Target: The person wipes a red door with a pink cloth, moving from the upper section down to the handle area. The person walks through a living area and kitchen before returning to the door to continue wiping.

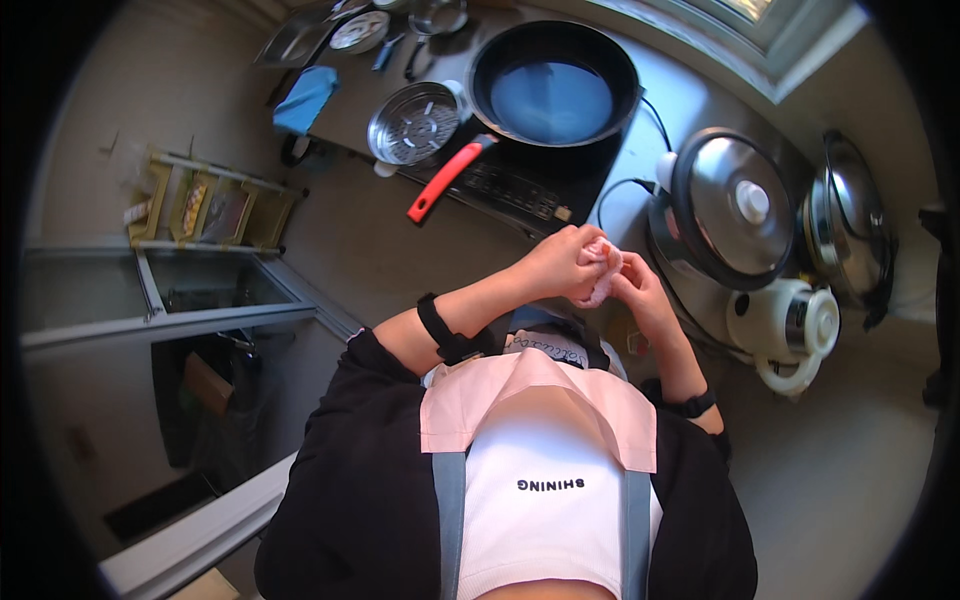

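My left hand [568, 262] is closed around a crumpled pink cloth [602, 283], in front of my body near the counter's front edge. At the cloth's other side my right hand [643, 291] grips it with thumb and fingers. Beyond the hands, a large black frying pan [553, 94] sits on a black induction cooktop [517, 184]. Its red handle [450, 180] points toward the front left. The pan's inside has a bluish shine; whether it holds liquid I cannot tell. Left of the pan lies a round metal steamer tray [417, 124] with holes.
On the right stand a pot with a metal lid [739, 206], a white kettle [784, 319] and another lidded pot [855, 217]. Cords run behind the cooktop. A blue cloth [307, 97] hangs at the counter's left end, near a bowl [360, 31]. A wheeled rack [217, 202] stands left.
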`<state>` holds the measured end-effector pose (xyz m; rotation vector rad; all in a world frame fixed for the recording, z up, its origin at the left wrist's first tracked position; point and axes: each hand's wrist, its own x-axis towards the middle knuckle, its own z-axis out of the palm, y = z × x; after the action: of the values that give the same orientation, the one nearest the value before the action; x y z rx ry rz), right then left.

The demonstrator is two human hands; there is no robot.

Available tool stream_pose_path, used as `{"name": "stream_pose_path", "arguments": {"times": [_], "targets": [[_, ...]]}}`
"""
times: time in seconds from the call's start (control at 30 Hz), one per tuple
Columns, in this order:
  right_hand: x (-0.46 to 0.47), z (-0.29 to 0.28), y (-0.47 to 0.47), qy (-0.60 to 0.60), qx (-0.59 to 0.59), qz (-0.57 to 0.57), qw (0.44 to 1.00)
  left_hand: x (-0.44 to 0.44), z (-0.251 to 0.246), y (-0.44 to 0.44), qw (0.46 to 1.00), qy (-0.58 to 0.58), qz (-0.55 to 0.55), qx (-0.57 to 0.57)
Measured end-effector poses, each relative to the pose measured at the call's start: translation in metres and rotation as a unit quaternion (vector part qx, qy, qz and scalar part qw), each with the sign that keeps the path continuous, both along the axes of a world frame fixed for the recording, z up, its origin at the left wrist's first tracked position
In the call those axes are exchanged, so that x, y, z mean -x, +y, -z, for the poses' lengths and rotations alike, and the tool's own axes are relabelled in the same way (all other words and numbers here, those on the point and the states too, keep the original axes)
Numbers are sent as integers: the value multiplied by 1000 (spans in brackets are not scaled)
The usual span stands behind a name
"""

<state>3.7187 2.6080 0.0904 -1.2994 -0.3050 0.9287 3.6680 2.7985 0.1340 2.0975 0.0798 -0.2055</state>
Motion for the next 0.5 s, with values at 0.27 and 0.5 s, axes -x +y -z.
{"name": "stream_pose_path", "arguments": {"times": [0.27,0.5], "targets": [[21,-25,101,-78,-9,-123,989,72,-14,84,997,-24,-69,28],[84,-30,247,-158,45,-246,955,179,2,197,968,-28,-238,71]]}}
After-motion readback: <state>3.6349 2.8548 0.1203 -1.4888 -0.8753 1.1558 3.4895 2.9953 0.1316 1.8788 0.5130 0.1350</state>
